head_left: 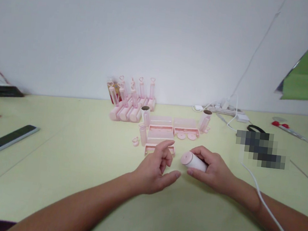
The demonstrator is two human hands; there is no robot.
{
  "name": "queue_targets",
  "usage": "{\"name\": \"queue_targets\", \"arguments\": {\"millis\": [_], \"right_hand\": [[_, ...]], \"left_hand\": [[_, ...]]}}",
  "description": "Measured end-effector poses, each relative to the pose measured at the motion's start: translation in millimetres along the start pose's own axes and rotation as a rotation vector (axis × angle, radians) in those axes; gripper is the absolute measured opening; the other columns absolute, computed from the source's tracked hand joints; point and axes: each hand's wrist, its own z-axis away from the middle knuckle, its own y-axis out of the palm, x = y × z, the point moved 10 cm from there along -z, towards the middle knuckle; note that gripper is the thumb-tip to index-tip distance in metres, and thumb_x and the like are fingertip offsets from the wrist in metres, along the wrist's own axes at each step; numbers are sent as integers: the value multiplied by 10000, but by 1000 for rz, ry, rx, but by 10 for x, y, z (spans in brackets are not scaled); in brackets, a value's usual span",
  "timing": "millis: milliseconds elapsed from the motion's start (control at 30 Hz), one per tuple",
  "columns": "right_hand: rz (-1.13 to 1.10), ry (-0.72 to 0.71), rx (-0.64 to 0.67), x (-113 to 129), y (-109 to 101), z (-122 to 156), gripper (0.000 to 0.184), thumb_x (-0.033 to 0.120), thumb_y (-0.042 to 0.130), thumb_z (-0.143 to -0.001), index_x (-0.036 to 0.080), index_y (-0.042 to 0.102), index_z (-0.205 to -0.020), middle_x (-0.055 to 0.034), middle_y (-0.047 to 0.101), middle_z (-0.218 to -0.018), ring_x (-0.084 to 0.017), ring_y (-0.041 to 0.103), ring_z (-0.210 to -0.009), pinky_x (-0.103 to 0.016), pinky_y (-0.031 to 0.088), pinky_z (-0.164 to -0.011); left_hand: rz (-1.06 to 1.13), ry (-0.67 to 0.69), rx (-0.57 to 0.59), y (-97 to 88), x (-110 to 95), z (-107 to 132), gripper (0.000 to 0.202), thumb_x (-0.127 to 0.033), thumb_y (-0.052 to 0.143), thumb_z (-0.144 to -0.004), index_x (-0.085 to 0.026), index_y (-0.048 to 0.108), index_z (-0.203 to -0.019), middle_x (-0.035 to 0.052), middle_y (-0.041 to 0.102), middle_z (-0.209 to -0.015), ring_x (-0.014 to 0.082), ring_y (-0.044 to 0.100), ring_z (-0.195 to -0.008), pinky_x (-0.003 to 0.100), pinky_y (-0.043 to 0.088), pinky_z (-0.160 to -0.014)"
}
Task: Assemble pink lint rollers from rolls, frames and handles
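Bare forearms [99, 202] cross the table [60, 182]; the right hand [214, 170] grips a white cylinder [199, 165], its pink end [186, 158] seemingly angled for access by the empty left hand [155, 169], thumb and fingers parted. Beyond, pink cases [160, 135] sit, apparently kept within reach.

The left hand [153, 173] hovers just beside the right hand [216, 170], apart from it, index finger [169, 144] extended, other fingers loosely curled, thumb pointing toward the right one. The right hand curves in a grip, thumb on the near side. Bare forearms [88, 206] slant outward behind both hands.
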Motion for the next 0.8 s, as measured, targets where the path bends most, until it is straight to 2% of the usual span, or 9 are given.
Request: {"name": "queue_targets", "arguments": {"millis": [333, 500, 600, 667, 800], "right_hand": [[-50, 27, -12, 5, -20, 3, 364, 475, 700, -812, 226, 561, -1038, -26, 690, -891, -178, 605, -714, -290, 438, -652], [-38, 32, -15, 13, -27, 3, 369, 475, 703, -810, 224, 563, -1041, -26, 694, -889, -179, 612, -720, -286, 440, -657], [-38, 20, -11, 6, -19, 6, 372, 472, 697, -818, 219, 559, -1053, -24, 694, -890, -171, 611, -712, -279, 441, -650], [-24, 5, -15, 4, -17, 9, 369, 465, 690, -824, 214, 555, -1057, -20, 688, -879, -164, 607, -703, -275, 439, -644], [20, -8, -28, -3, -21, 9, 367, 451, 690, -821, 202, 550, -1051, -12, 668, -853, -156, 590, -691, -271, 427, -633]], "left_hand": [[19, -6, -82, -66, -7, 9, 797, -224, 639, -845, -282, 122, -1448, -55, 420, -806, 45, 354, -541, 181, 286, -488], [55, 31, -164, -117, -41, 33, 766, -196, 619, -851, -288, 137, -1438, -53, 409, -811, 47, 353, -551, 173, 295, -489], [53, 22, -153, -94, -32, 39, 794, -215, 618, -856, -277, 107, -1461, -56, 413, -805, 46, 348, -541, 175, 286, -486], [16, -6, -61, -14, -22, 29, 793, -238, 627, -852, -262, 135, -1473, -65, 422, -775, 46, 345, -526, 181, 271, -487], [-98, -114, 349, 307, 41, 70, 760, -255, 648, -836, -259, 244, -1479, -95, 443, -638, 65, 393, -512, 195, 269, -513]]}}
